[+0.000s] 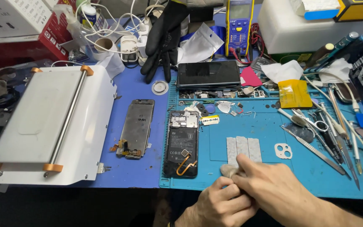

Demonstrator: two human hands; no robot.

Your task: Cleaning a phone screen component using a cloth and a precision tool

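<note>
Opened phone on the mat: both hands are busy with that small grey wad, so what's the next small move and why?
Probably free the right hand and leave the grey wad in the left hand. Both hands pinch it at the mat's near edge, beside the opened phone. Its back is off, battery and orange cable bare, and nothing touches it.

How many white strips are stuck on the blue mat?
3 white strips: left strip, middle strip, right strip, side by side on the blue mat, just above the right hand.

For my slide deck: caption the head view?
Both hands, left hand and right hand, pinch a small grey cloth beside an opened phone on a blue mat.
</note>
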